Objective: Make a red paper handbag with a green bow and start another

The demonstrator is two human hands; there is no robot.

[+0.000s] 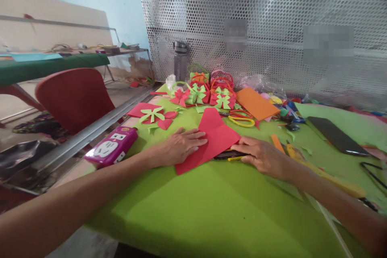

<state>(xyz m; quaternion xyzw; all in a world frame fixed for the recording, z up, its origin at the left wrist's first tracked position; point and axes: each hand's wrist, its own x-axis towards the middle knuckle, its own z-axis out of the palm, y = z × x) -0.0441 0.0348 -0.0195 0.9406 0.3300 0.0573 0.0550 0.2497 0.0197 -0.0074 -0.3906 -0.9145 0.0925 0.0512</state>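
Head view: red paper sheet (216,137) barely folded

We press the sheet flat on the green counter (211,209), left hand (181,145) and right hand (261,154) spread open, gripping nothing. Bow-topped baskets (211,88) stand finished behind; this piece looks just begun.

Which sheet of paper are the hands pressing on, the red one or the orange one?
The red sheet: the left hand lies flat on it, the right hand touches its edge. The orange sheet lies farther back, untouched.
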